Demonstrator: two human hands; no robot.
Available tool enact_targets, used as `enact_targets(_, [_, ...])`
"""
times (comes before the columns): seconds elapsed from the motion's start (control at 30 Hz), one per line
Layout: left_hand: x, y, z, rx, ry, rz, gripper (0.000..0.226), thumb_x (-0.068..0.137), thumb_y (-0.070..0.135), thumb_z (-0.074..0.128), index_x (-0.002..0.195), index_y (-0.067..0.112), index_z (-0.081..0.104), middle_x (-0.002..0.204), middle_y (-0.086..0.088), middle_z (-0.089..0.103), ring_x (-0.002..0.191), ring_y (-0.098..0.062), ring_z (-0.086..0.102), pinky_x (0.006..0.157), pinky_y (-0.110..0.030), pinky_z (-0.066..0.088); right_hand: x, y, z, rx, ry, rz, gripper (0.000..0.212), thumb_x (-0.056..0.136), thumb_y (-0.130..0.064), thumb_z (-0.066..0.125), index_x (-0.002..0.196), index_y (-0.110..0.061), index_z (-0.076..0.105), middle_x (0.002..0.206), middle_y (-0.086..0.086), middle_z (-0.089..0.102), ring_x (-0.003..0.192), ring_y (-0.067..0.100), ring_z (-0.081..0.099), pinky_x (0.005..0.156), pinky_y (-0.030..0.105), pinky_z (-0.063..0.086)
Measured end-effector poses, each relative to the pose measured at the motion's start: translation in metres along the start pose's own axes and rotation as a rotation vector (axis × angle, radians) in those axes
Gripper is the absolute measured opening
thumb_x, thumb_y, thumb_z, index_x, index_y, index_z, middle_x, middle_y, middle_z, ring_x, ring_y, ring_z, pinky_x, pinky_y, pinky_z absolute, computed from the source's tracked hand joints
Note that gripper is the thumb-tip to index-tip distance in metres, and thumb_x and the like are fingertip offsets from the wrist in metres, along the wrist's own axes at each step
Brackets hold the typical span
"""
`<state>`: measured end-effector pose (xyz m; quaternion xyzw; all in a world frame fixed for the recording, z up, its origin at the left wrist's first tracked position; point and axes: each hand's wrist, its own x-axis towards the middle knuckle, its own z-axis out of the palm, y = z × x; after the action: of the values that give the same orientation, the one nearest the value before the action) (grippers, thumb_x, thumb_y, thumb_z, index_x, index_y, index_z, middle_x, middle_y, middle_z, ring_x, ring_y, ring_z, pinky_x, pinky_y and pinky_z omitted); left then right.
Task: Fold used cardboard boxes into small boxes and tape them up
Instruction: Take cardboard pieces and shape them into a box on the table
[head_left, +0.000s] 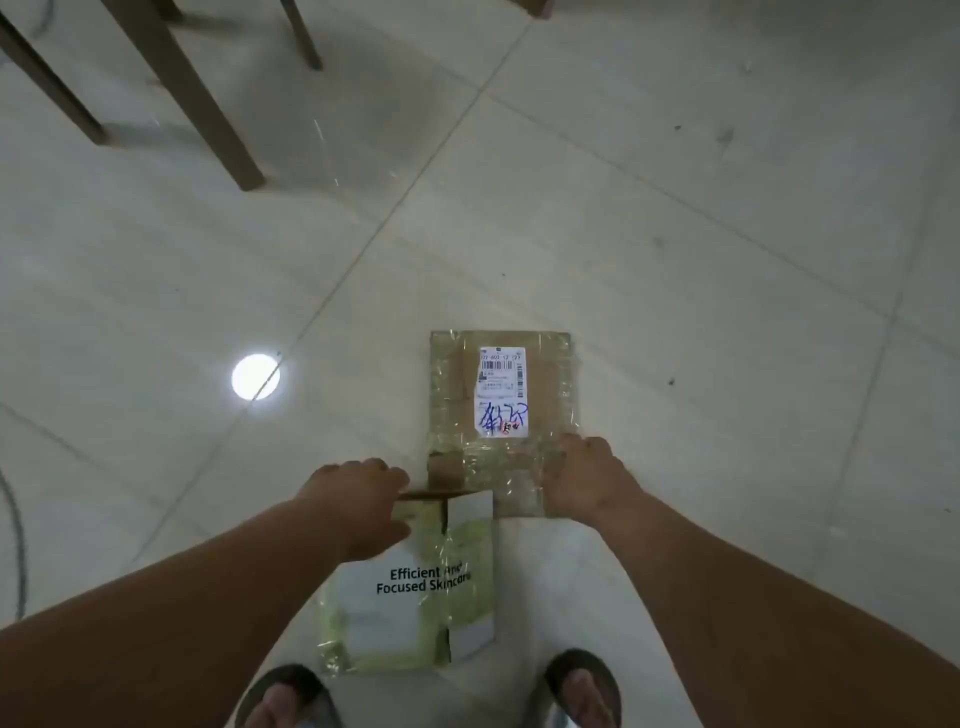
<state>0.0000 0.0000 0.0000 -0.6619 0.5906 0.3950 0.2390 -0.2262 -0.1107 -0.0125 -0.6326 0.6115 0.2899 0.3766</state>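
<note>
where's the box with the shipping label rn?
In the head view the brown taped box lies flat on the floor, centre frame, just beyond the white skincare box, with the right hand at its near right corner.

Left hand reaches down, fingers curled; right hand likewise.

A single wide-angle view looks from the person's head steeply down and a little forward at the tiled floor, with both forearms reaching in from the lower corners and two sandalled feet at the bottom edge. The flattened boxes lie close below the lens at lower centre, while furniture legs stand farther off at upper left, their lines bent by the lens.
</note>
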Motion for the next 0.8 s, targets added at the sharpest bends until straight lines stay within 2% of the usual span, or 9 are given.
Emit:
enact_targets(0.07, [0.018,0.003,0.015,0.023,-0.057,-0.009,0.061,0.091,0.054,0.054,0.145,0.03,0.038,0.14,0.003,0.048,0.124,-0.019,0.05,0.104,-0.035,0.039,0.023,0.006,0.016,0.054,-0.007,0.039,0.081,0.071,-0.052,0.054,0.143,-0.022,0.033,0.135,0.014,0.041,0.123,0.036,0.048,0.104,0.041,0.043])
enact_targets(0.17, [0.039,0.004,0.026,0.078,-0.127,-0.015,0.052,0.092,0.046,0.056,0.139,0.029,0.043,0.132,0.002,0.053,0.119,-0.019,0.053,0.099,-0.033,0.038,0.056,0.014,0.033,0.206,-0.005,0.106,0.075,0.08,-0.029,0.072,0.14,-0.03,0.027,0.129,0.014,0.044,0.115,0.035,0.054,0.094,0.036,0.048])
enact_targets(0.3, [0.054,0.005,0.03,0.122,-0.187,-0.06,0.033,0.096,0.031,0.051,0.128,0.029,0.054,0.124,0.005,0.059,0.113,-0.017,0.056,0.097,-0.031,0.037,0.081,0.013,0.047,0.316,0.142,0.216,0.085,0.083,-0.027,0.067,0.145,-0.023,0.009,0.134,0.016,0.042,0.119,0.038,0.053,0.099,0.046,0.045])
enact_targets(0.33, [0.057,0.005,0.03,0.118,-0.206,-0.068,0.032,0.096,0.03,0.05,0.127,0.029,0.056,0.123,0.005,0.059,0.112,-0.016,0.056,0.098,-0.031,0.037,0.085,0.012,0.047,0.311,0.192,0.247,0.079,0.086,-0.028,0.063,0.145,-0.02,0.011,0.135,0.016,0.043,0.12,0.038,0.053,0.1,0.047,0.044])
enact_targets(0.4, [0.06,0.002,0.026,0.082,-0.234,-0.073,0.032,0.096,0.029,0.051,0.128,0.03,0.056,0.122,0.005,0.059,0.112,-0.016,0.055,0.098,-0.03,0.038,0.093,0.011,0.047,0.315,0.259,0.246,0.051,0.09,-0.026,0.056,0.133,-0.015,0.03,0.128,0.012,0.049,0.117,0.034,0.055,0.098,0.046,0.045])
enact_targets(0.5, [0.06,-0.011,0.011,0.0,-0.205,-0.081,0.034,0.097,0.029,0.051,0.13,0.028,0.058,0.122,0.002,0.061,0.11,-0.016,0.058,0.09,-0.026,0.045,0.095,0.01,0.036,0.257,0.154,0.161,0.02,0.086,-0.021,0.053,0.106,-0.017,0.054,0.122,0.01,0.061,0.111,0.03,0.059,0.099,0.044,0.047])
enact_targets(0.57, [0.05,-0.023,-0.004,-0.027,-0.171,-0.112,0.034,0.097,0.028,0.05,0.129,0.024,0.059,0.122,0.0,0.062,0.111,-0.018,0.059,0.089,-0.026,0.047,0.08,0.002,0.025,0.178,0.121,0.14,0.027,0.087,-0.026,0.051,0.113,-0.022,0.059,0.127,0.005,0.059,0.118,0.028,0.056,0.104,0.042,0.041])
enact_targets(0.67, [0.018,-0.033,-0.034,-0.121,-0.093,-0.199,0.038,0.096,0.027,0.05,0.133,0.025,0.056,0.127,-0.004,0.061,0.115,-0.021,0.058,0.094,-0.029,0.047,0.037,-0.016,-0.003,0.075,0.215,0.094,0.037,0.087,-0.034,0.053,0.123,-0.025,0.055,0.123,0.007,0.05,0.117,0.029,0.053,0.1,0.041,0.039])
enact_targets(0.8, [-0.048,-0.027,-0.082,-0.314,0.086,-0.325,0.028,0.101,0.029,0.046,0.126,0.024,0.056,0.129,-0.005,0.058,0.117,-0.024,0.055,0.092,-0.031,0.044,-0.037,-0.042,-0.057,0.207,0.163,-0.136,0.012,0.09,-0.031,0.053,0.097,-0.022,0.056,0.099,0.004,0.063,0.093,0.028,0.061,0.081,0.035,0.052])
